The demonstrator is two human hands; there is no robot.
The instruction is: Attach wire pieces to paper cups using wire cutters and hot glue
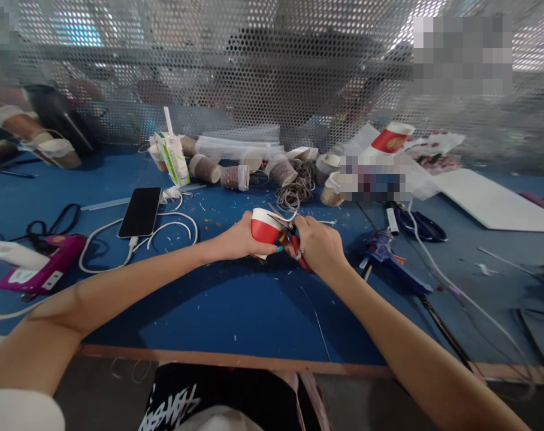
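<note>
My left hand [236, 238] is wrapped around a red and white paper cup [263, 230], held tilted just above the blue table. Closed around red-handled pliers [301, 256], my right hand [321, 242] is at the cup's right side. The jaws meet the cup near its rim, but my fingers partly hide them. A thin white strip curls up by the rim at that spot. Behind both hands lies a tangled bundle of brown cord [298, 184].
Several cord-wrapped cups [235, 178] and a drink carton [175, 158] line the back, before a perforated metal screen [191, 78]. A phone [140, 212] with a white cable and a magenta glue gun [51, 263] lie left. A blue glue gun [391, 260] and scissors [422, 225] lie right.
</note>
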